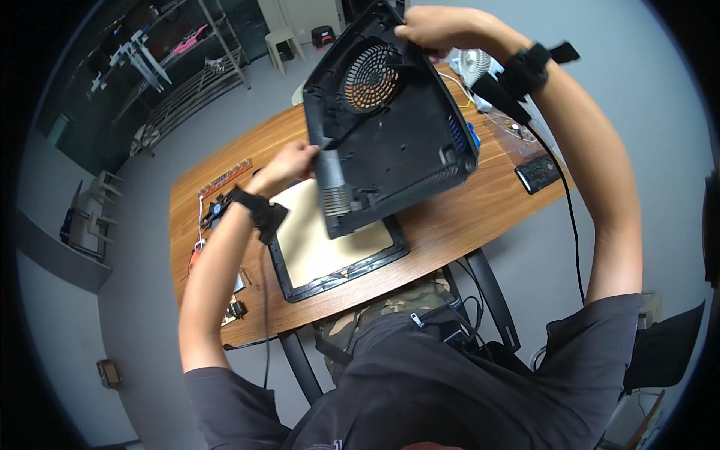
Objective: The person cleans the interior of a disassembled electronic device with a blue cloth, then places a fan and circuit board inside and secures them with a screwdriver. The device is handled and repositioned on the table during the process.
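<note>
A black plastic housing [397, 150] with a round fan grille [371, 79] hangs tilted in the air above the table, its ribbed inner side toward me. My left hand [291, 163] is closed on its left edge, near a grey metallic strip. At the far upper edge my right hand [442, 30] grips the housing's rim; part of those fingers is hidden behind it. Below, partly covered from view by the housing, a black-framed panel with a cream-coloured surface [311, 259] lies on the wooden table [442, 240].
Along the table's left side lie a strip of small parts [225, 178] and several tools. A phone-like black device [537, 175], cables and a small white fan [474, 66] are on the right. A black cable [574, 217] trails from my right wrist. Stools [283, 43] stand beyond.
</note>
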`<action>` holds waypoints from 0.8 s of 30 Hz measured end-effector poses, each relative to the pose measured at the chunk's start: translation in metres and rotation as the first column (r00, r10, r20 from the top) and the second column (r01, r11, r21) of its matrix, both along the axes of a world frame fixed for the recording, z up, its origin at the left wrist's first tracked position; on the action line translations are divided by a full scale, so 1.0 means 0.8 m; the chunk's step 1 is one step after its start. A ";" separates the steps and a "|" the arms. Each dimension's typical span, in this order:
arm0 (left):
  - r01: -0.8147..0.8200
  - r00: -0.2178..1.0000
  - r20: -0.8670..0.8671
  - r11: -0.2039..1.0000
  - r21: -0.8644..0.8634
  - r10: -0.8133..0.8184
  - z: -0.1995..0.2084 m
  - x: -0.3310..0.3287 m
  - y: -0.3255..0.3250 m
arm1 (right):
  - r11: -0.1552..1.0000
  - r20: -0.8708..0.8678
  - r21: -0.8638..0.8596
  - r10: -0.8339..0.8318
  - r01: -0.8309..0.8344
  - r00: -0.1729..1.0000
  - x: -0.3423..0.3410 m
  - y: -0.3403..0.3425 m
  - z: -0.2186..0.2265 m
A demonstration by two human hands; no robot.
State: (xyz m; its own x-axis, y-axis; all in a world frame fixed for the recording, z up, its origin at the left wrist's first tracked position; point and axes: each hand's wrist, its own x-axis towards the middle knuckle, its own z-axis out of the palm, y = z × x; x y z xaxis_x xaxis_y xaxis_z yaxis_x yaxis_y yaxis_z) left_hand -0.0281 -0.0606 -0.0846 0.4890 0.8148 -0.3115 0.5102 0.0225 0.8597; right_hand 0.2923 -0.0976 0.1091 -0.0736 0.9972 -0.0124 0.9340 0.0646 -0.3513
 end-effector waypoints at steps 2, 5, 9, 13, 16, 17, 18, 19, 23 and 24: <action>-0.033 0.997 -0.062 0.999 0.032 0.035 0.026 -0.075 -0.003 | 0.999 -0.130 0.019 0.034 -0.031 0.991 -0.041 -0.025 -0.018; -0.046 0.988 -0.146 0.998 0.049 0.053 0.044 -0.147 -0.011 | 0.992 -0.249 -0.104 0.041 -0.069 0.968 -0.057 -0.015 -0.081; -0.082 0.941 -0.313 0.984 0.160 0.129 0.002 -0.198 -0.038 | 0.923 -0.335 -0.307 0.123 -0.232 0.934 -0.090 0.001 -0.184; -0.024 0.904 -0.420 0.988 0.150 0.086 -0.025 -0.197 -0.054 | 0.896 -0.409 -0.359 0.103 -0.263 0.907 -0.086 0.023 -0.275; -0.112 0.914 -0.373 0.984 0.142 0.158 -0.040 -0.203 -0.069 | 0.881 -0.320 -0.401 0.122 -0.251 0.940 -0.102 0.027 -0.287; -0.080 0.908 -0.397 0.984 0.156 0.137 -0.043 -0.202 -0.070 | 0.878 -0.308 -0.419 0.103 -0.232 0.946 -0.104 0.026 -0.290; -0.047 0.900 -0.421 0.985 0.169 0.115 -0.044 -0.201 -0.071 | 0.873 -0.255 -0.424 0.141 -0.241 0.957 -0.104 0.026 -0.289; -0.063 0.901 -0.414 0.983 0.171 0.130 -0.046 -0.199 -0.074 | 0.870 -0.261 -0.437 0.122 -0.230 0.958 -0.104 0.027 -0.292; -0.073 0.901 -0.417 0.990 0.124 0.119 -0.050 -0.196 -0.073 | 0.862 -0.292 -0.477 0.029 -0.172 0.956 -0.109 0.021 -0.297; -0.069 0.902 -0.416 0.989 0.127 0.117 -0.049 -0.196 -0.072 | 0.866 -0.299 -0.469 0.027 -0.172 0.954 -0.109 0.022 -0.295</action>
State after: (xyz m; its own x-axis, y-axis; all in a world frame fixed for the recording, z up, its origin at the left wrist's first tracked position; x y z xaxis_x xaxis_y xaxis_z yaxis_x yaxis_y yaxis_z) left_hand -0.1852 -0.1181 -0.1241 0.2515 0.8901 -0.3800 0.8253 0.0078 0.5647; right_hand 0.2053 -0.0799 -0.1271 -0.2446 0.8558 -0.4558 0.7931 -0.0939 -0.6018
